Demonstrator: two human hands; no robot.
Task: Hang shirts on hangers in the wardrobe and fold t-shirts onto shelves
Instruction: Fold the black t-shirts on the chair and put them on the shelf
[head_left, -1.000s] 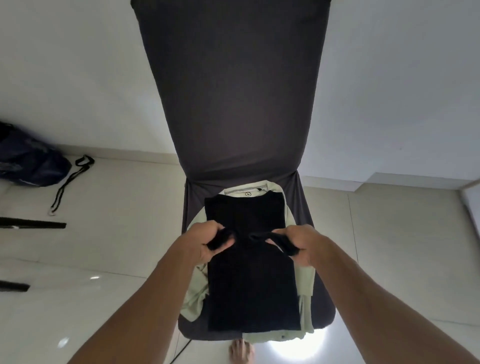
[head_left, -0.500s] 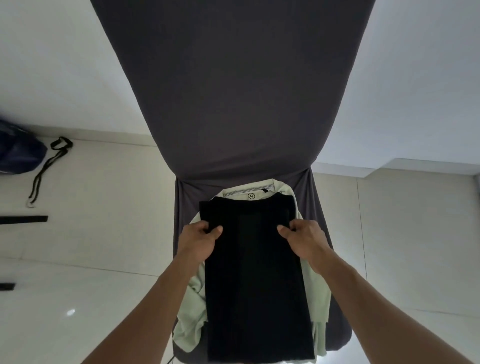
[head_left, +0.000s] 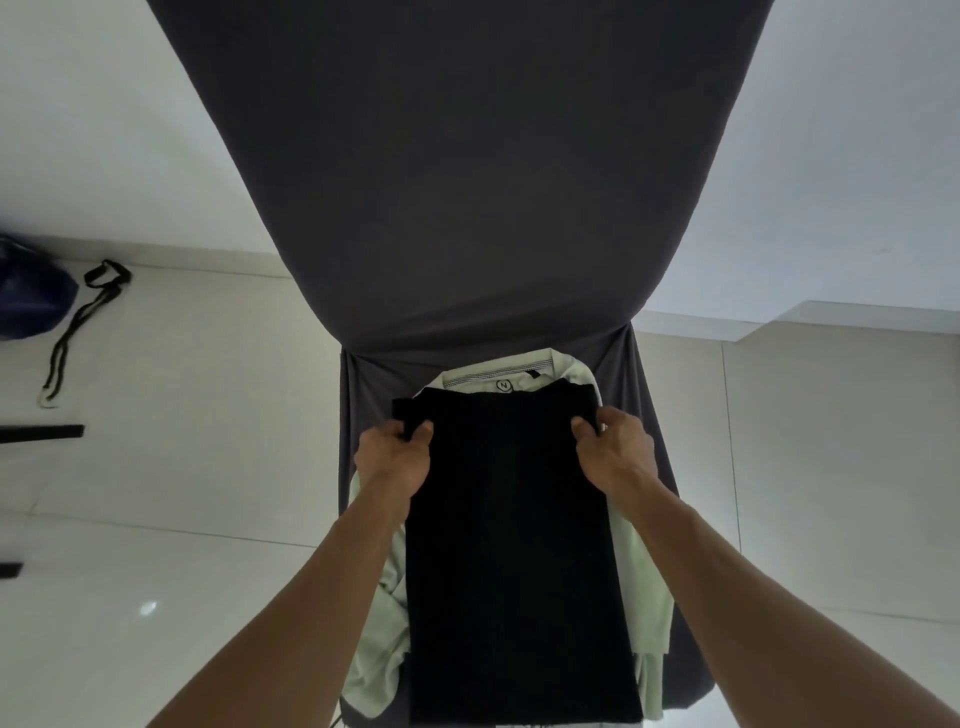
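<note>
On the covered chair (head_left: 467, 208) seat, atop a pale green shirt (head_left: 644, 582), the black t-shirt (head_left: 511, 561) lay lengthwise toward us, and we pinched its far corners, left hand (head_left: 396, 457) and right hand (head_left: 615, 452) equally near.

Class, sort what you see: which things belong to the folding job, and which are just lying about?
Job: black t-shirt, pale green shirt under it, left hand, right hand, covered chair.
Lying about: dark blue bag, black strap on the floor.

A grey-covered chair (head_left: 467, 182) stands on pale tiles (head_left: 182, 467) (dark bag (head_left: 31, 301) far left).
</note>
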